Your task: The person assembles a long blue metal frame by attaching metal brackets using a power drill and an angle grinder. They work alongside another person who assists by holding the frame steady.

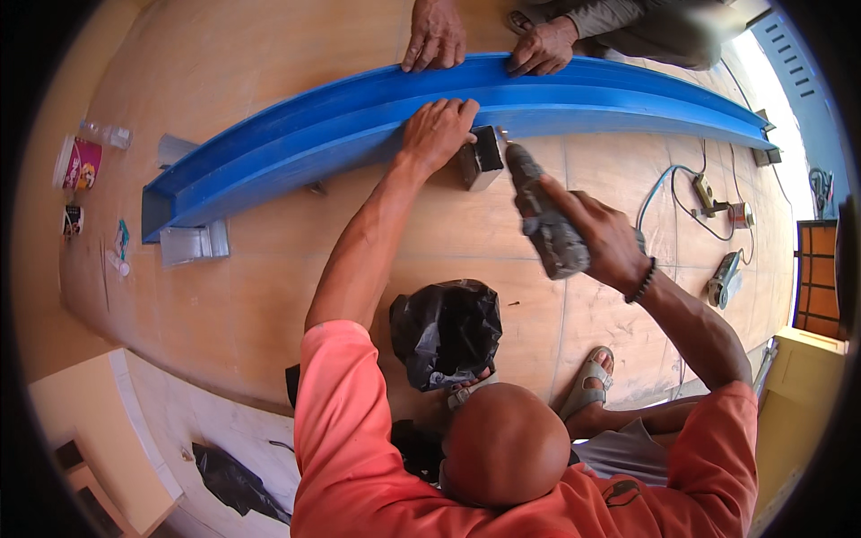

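A long blue metal channel (pixel 341 117) spans the floor from left to right, raised on supports. My left hand (pixel 438 134) is closed over its near edge, thumb towards a short black box-section piece (pixel 484 160) that stands under the beam. In my right hand (pixel 603 235) is a dark power drill (pixel 544 215), held by the grip and slightly blurred. The drill's tip points up at the channel's near side, just right of the black piece. Whether the tip touches the metal I cannot tell.
Across the beam, a co-worker's hands (pixel 436 36) rest on its far edge. A black plastic bag (pixel 448 332) sits near my feet. To the right lie an angle grinder (pixel 723 280), cables and a socket block (pixel 705 190). A tub (pixel 78 163) stands far left.
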`<action>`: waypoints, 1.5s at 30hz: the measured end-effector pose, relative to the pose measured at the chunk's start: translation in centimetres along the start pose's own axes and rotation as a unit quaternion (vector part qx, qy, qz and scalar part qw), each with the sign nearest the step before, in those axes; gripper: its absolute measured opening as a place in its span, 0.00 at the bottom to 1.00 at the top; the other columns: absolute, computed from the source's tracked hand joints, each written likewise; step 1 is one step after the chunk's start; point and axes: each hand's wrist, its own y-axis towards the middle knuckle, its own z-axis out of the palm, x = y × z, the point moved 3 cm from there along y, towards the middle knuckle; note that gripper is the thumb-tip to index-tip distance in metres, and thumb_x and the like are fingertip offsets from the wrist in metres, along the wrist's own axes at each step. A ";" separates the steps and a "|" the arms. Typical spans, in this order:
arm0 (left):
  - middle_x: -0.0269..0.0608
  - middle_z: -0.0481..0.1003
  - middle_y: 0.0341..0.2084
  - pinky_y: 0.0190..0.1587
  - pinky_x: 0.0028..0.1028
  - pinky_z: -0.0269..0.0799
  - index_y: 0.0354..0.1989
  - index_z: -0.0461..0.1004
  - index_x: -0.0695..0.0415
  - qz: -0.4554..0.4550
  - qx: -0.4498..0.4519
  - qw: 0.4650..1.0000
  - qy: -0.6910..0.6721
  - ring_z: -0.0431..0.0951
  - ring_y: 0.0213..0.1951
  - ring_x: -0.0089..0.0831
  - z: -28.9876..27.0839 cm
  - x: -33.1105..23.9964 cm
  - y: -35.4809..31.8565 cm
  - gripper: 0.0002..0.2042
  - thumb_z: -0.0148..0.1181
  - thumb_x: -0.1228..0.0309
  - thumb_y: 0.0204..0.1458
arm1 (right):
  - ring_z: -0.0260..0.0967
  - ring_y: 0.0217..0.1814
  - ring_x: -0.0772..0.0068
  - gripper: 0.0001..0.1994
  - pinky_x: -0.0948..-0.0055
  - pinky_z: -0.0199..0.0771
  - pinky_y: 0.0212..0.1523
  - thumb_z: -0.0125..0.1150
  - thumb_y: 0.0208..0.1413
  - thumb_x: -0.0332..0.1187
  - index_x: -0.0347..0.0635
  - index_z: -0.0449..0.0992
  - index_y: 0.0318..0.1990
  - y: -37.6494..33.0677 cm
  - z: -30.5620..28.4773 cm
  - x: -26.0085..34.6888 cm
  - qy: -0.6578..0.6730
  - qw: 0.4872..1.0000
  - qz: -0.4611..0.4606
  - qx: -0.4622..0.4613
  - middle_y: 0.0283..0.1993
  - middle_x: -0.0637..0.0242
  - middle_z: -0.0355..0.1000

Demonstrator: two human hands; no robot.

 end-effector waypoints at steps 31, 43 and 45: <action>0.59 0.78 0.35 0.43 0.49 0.74 0.48 0.70 0.61 -0.189 0.263 0.942 -0.091 0.79 0.40 0.57 7.7 -4.2 -14.5 0.13 0.49 0.79 0.53 | 0.76 0.50 0.53 0.44 0.66 0.75 0.52 0.69 0.43 0.29 0.43 0.53 0.70 -14.8 4.4 -2.6 0.335 0.934 0.119 0.043 0.54 0.51 0.74; 0.56 0.75 0.37 0.44 0.46 0.74 0.42 0.69 0.62 -0.224 0.160 0.956 -0.096 0.76 0.43 0.57 6.6 -4.1 -15.5 0.08 0.49 0.77 0.54 | 0.73 0.50 0.72 0.41 0.71 0.74 0.50 0.66 0.44 0.23 0.41 0.54 0.68 -15.2 7.4 -3.4 0.386 0.902 0.189 -0.033 0.55 0.60 0.71; 0.54 0.74 0.38 0.44 0.44 0.74 0.40 0.70 0.62 -0.162 0.136 0.973 -0.092 0.75 0.43 0.54 8.3 -4.1 -15.2 0.07 0.50 0.76 0.54 | 0.72 0.48 0.73 0.40 0.71 0.74 0.48 0.66 0.45 0.23 0.41 0.55 0.67 -15.2 8.5 -3.9 0.438 0.869 0.227 -0.026 0.53 0.61 0.71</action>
